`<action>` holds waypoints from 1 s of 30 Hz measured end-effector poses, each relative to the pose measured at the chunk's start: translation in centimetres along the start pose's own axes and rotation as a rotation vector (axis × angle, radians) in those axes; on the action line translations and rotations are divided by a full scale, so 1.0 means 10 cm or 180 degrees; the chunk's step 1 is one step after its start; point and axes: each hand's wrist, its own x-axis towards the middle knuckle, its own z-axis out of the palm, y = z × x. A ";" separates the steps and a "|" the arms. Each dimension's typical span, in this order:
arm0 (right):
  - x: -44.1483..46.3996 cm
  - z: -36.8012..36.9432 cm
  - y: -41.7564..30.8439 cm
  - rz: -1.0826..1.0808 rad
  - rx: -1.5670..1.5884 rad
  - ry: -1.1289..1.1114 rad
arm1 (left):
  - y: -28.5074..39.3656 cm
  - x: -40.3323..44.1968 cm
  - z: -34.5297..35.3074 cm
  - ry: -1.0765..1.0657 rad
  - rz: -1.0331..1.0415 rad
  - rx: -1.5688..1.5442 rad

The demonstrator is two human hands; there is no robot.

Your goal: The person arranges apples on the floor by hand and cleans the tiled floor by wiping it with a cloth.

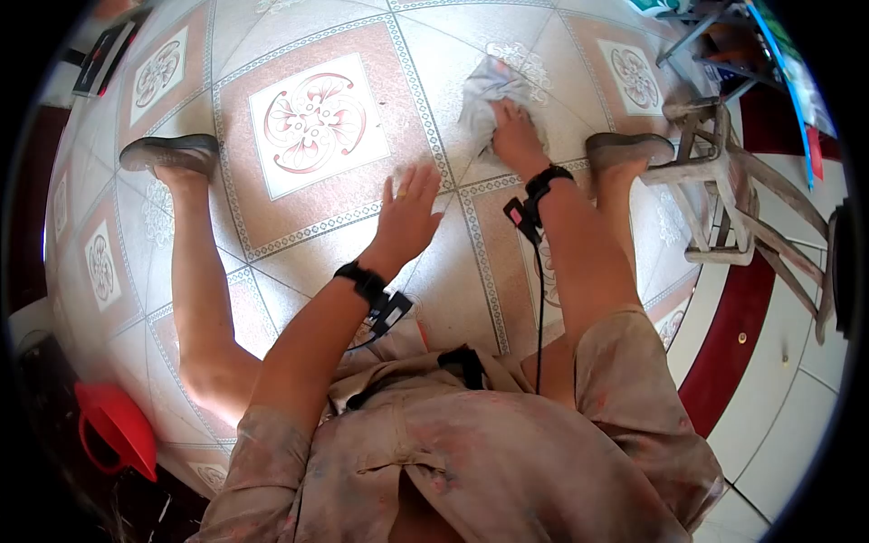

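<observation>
A crumpled grey cloth [493, 83] lies on the patterned tile floor [416, 54] between the feet, toward the upper right. My right hand [518, 136] reaches down onto it, fingers bent into the fabric; the fingertips are partly lost in its folds. My left hand [409, 213] is held palm down to the left, nearer the body, its fingers extended and slightly blurred. Nothing is in it. A ring shows on one finger. Both wrists carry black bands, with a cable running from the right one.
A worn wooden stool [715, 181] stands at right beside the right shoe [625, 149]. The left shoe [172, 154] rests on the floor at left. A red plastic container [118, 430] sits lower left. A dark red floor strip [738, 348] runs along the right.
</observation>
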 end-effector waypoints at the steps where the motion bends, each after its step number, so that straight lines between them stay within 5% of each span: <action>1: 0.12 0.04 0.04 0.0172 -0.0081 -0.0033 | -0.11 -0.14 0.01 0.0039 0.0002 0.0179; 8: 0.07 0.07 -0.09 0.0244 -0.0381 -0.0295 | -0.40 -0.45 0.00 -0.0236 0.0185 0.1037; 16: -1.81 -0.05 -1.37 -0.0715 -0.0017 -0.0328 | -0.29 -0.42 -0.06 -0.0755 -0.0195 0.0704; 20: -2.45 -0.21 -1.80 -0.1109 0.0641 -0.0333 | -0.11 -0.81 -0.02 -0.0334 -0.0196 -0.0060; 24: -2.62 -0.54 -2.01 -0.0847 0.1123 -0.0651 | -0.04 -1.31 0.24 -0.0017 0.0120 0.0382; 30: -2.41 -0.12 -1.83 -0.0722 0.0403 0.0117 | 0.00 -0.73 0.07 -0.0564 -0.0117 0.0269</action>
